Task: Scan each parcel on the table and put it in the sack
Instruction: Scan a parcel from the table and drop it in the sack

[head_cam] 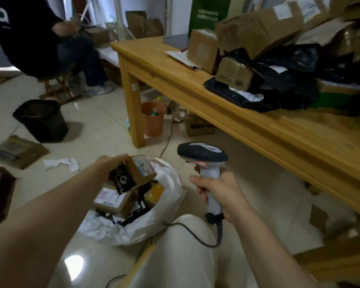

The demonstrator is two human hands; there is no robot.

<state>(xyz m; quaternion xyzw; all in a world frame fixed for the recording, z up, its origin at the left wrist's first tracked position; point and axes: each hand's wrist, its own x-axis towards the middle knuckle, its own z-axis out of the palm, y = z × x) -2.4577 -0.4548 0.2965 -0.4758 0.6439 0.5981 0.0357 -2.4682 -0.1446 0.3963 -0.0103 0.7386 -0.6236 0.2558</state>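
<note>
Cardboard parcel (133, 173) in left hand (110, 165) above sack (166, 206), right hand (220, 194) gripping scanner (204, 161)

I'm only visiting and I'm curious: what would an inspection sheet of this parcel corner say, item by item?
Surface: wooden table, parcels piled toward its far right side.
Job's things: cardboard parcels and black bags heaped on the table; small box held over the open white sack, which already holds parcels; scanner.
Clutter: crumpled paper and a flat parcel on the floor tiles.
Hands: left hand grips the small box; right hand grips the scanner's handle.
Cables: scanner cable loops over the person's knee; second cable runs along the floor under the table.
Surroundings: orange bin beside the table leg, black bin, another person seated at the back.
</note>
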